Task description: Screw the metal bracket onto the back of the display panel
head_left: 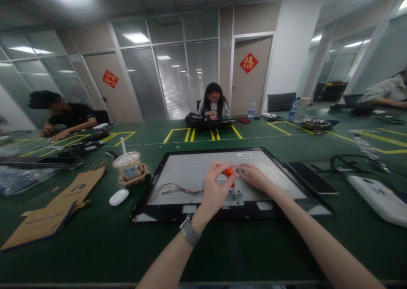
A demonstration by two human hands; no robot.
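A flat display panel (187,166) with a black frame and a grey-white back lies on the green table in front of me. My left hand (214,187), with a watch on its wrist, is closed around a small orange-handled screwdriver (229,171). The screwdriver's shaft points down at a metal bracket (238,198) near the panel's front edge; whether the tip touches a screw I cannot tell. Just right of it, my right hand (252,176) rests on the panel with its fingers stretched out. Thin coloured wires (178,188) run across the panel's left part.
Left of the panel are a lidded drink cup (127,165), a white mouse (118,197) and a brown paper bag (68,195). To the right lie a black phone (311,178) and a white device (378,198) with black cables. Several people sit around the table (104,255).
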